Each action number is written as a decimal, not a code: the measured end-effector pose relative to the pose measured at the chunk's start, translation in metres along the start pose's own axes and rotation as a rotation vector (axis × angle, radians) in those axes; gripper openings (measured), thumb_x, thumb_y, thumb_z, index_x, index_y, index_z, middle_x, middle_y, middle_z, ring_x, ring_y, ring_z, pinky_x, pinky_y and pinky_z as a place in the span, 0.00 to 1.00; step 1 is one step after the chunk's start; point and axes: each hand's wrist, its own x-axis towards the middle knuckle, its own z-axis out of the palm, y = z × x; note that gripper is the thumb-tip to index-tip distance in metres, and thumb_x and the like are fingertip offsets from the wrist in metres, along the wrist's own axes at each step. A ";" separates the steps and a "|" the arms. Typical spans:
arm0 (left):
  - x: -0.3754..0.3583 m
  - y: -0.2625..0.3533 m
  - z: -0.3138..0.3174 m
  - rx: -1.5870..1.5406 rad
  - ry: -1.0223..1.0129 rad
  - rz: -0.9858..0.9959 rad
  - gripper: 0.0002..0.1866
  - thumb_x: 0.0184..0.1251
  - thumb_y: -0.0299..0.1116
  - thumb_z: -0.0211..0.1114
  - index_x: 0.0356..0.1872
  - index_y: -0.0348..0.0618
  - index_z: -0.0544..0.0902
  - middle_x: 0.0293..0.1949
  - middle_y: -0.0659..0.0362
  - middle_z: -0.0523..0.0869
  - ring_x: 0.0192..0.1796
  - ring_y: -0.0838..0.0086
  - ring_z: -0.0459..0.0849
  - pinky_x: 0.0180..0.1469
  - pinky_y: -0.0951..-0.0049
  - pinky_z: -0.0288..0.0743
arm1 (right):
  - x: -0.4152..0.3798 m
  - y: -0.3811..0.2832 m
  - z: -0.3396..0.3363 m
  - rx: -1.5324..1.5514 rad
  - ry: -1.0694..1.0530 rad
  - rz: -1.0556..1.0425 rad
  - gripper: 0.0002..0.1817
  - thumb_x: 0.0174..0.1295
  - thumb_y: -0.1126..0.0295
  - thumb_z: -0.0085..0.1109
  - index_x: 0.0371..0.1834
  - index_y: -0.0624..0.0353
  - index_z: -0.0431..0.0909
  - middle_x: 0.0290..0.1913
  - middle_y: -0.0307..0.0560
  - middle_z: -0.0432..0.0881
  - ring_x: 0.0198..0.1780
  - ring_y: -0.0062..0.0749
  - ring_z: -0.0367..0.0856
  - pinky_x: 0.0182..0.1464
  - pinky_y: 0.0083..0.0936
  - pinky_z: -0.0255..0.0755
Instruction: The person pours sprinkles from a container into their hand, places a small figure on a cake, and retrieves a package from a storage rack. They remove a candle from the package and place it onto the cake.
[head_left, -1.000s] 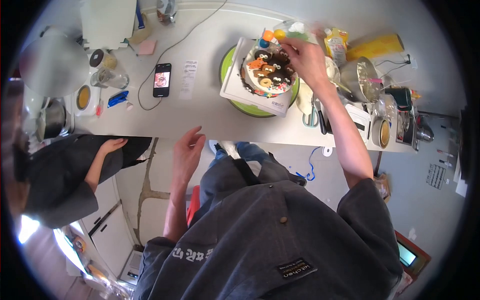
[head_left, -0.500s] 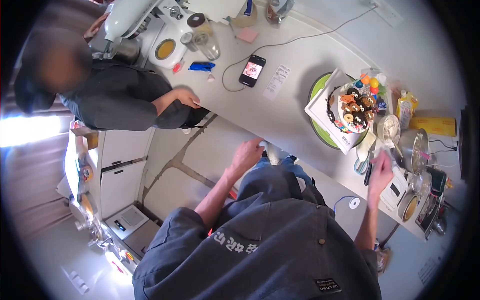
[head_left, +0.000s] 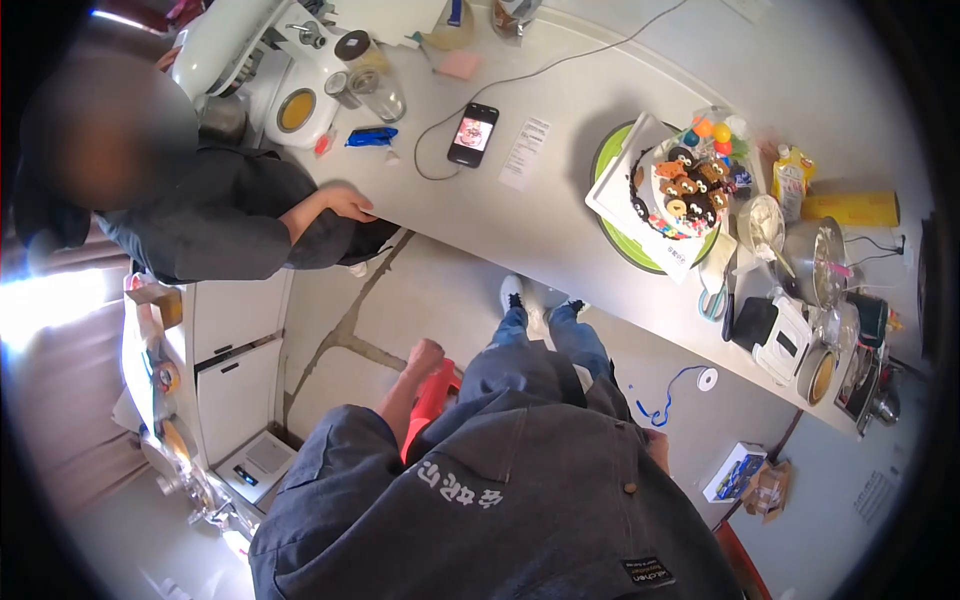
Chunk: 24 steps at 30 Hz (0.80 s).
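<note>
My left hand (head_left: 427, 357) is low by my side, closed in a loose fist beside a red plastic object (head_left: 432, 395), with nothing visible in it. Only a small part of my right hand (head_left: 657, 447) shows at the right edge of my dark apron (head_left: 560, 480); its fingers are hidden. On the counter in front of me, a decorated cake (head_left: 682, 190) with cookies and colourful balls on top sits on a white board (head_left: 618, 190). Under the board is a green turntable (head_left: 610, 150). Scissors (head_left: 711, 303) and a black-handled knife (head_left: 729, 310) lie nearest my right side.
A phone (head_left: 473, 135) on a cable and a paper slip (head_left: 525, 153) lie on the counter (head_left: 450, 215). Another person (head_left: 200, 215) stands at left, hand on the counter edge. A metal bowl (head_left: 820, 255) and a scale (head_left: 783, 340) stand right. Blue ribbon (head_left: 655, 415) trails on the floor.
Both my hands have dropped back toward my body, the right one away from above the scale and knife. My view has shifted slightly, showing more of the floor and my shoes.
</note>
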 end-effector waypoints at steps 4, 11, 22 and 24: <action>0.002 0.013 -0.005 0.018 0.043 0.098 0.14 0.65 0.34 0.61 0.43 0.38 0.90 0.30 0.49 0.91 0.32 0.66 0.93 0.38 0.65 0.88 | 0.027 0.025 0.002 0.128 0.022 -0.083 0.15 0.70 0.68 0.59 0.52 0.66 0.86 0.34 0.48 0.90 0.27 0.27 0.86 0.24 0.20 0.77; -0.033 0.109 0.009 -0.266 0.184 0.261 0.15 0.70 0.34 0.59 0.48 0.36 0.89 0.30 0.51 0.91 0.32 0.70 0.93 0.35 0.68 0.87 | 0.045 -0.037 -0.017 0.270 -0.047 -0.160 0.18 0.72 0.68 0.57 0.60 0.64 0.83 0.37 0.47 0.91 0.28 0.24 0.86 0.25 0.20 0.77; -0.095 0.062 0.129 0.222 0.404 0.026 0.15 0.61 0.33 0.59 0.41 0.44 0.92 0.41 0.43 0.91 0.45 0.48 0.91 0.52 0.55 0.85 | 0.063 0.129 -0.059 0.364 -0.044 0.013 0.17 0.71 0.67 0.58 0.57 0.64 0.84 0.36 0.49 0.91 0.25 0.26 0.86 0.25 0.23 0.78; -0.132 0.071 0.135 0.103 0.368 -0.016 0.15 0.60 0.34 0.60 0.40 0.41 0.92 0.40 0.41 0.91 0.46 0.46 0.91 0.53 0.53 0.84 | 0.064 0.153 -0.063 0.335 -0.061 0.048 0.16 0.69 0.68 0.58 0.55 0.64 0.85 0.36 0.49 0.91 0.27 0.27 0.86 0.26 0.24 0.78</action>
